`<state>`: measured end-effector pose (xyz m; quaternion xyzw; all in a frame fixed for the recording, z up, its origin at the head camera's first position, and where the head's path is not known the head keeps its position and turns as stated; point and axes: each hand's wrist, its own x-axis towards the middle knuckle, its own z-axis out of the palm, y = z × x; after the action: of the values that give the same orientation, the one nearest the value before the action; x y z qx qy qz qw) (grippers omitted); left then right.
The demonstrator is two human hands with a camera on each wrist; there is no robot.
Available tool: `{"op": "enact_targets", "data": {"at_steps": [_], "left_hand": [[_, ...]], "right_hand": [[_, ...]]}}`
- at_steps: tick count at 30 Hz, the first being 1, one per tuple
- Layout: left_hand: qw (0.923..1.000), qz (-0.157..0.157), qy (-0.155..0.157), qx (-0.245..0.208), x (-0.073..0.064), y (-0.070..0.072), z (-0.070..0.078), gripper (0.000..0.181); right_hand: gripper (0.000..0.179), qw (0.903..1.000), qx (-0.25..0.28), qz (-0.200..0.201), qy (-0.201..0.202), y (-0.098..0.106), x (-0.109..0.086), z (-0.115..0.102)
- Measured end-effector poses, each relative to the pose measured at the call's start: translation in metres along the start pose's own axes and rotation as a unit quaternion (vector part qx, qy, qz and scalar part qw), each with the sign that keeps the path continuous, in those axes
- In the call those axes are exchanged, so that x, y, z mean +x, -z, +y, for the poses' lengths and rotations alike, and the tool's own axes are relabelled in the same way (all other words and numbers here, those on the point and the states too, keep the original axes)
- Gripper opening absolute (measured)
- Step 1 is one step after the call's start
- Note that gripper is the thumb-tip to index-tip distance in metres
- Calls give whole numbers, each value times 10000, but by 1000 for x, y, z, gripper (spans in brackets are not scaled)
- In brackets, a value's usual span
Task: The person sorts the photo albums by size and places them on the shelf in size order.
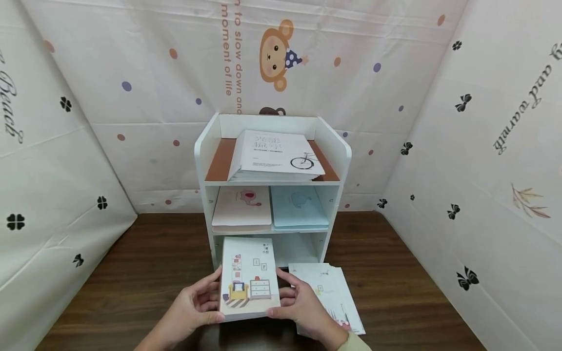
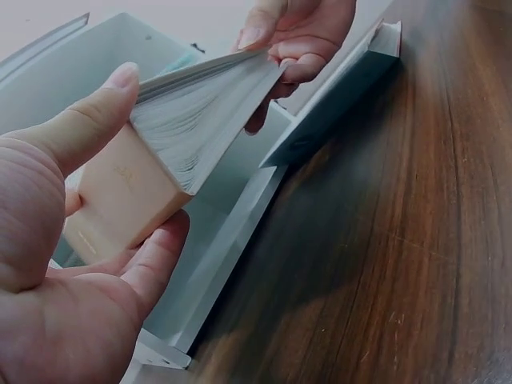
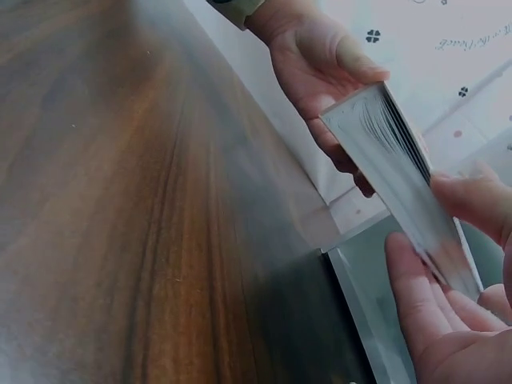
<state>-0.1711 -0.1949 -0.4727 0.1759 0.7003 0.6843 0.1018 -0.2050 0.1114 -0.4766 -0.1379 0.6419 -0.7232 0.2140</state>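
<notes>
Both hands hold a thick book (image 1: 246, 265) with a pale cover, drawn with a yellow armchair and a chest of drawers. My left hand (image 1: 193, 304) grips its left side, thumb at the near corner and fingers under it. On the other side my right hand (image 1: 305, 304) grips the right edge, thumb on the cover. The left wrist view shows the peach spine (image 2: 124, 188) and the fanned page block. The book's far end is at the front of the bottom compartment (image 1: 300, 248) of a white three-level shelf (image 1: 206, 151). Beside my right hand lies another pale-covered book (image 1: 327, 280), partly hidden by that hand.
White books (image 1: 276, 156) with a bicycle drawing on the cover lie on the brown top level. In the middle level, a pink book (image 1: 234, 207) and a light blue book (image 1: 300, 207) lie side by side. Printed white cloth surrounds the dark wooden table (image 1: 162, 253).
</notes>
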Motion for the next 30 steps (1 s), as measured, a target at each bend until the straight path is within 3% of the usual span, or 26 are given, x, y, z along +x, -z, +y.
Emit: {"op": "enact_targets", "data": {"at_steps": [21,30], "left_hand": [[9975,258,625,183,15,21,-22,95],[9961,325,763,317,22,29,-31,93]], "right_hand": [[77,9932,-1074,374,-254,-8,29,5],[61,9813,-1829,482,-348,-9,41,8]]}}
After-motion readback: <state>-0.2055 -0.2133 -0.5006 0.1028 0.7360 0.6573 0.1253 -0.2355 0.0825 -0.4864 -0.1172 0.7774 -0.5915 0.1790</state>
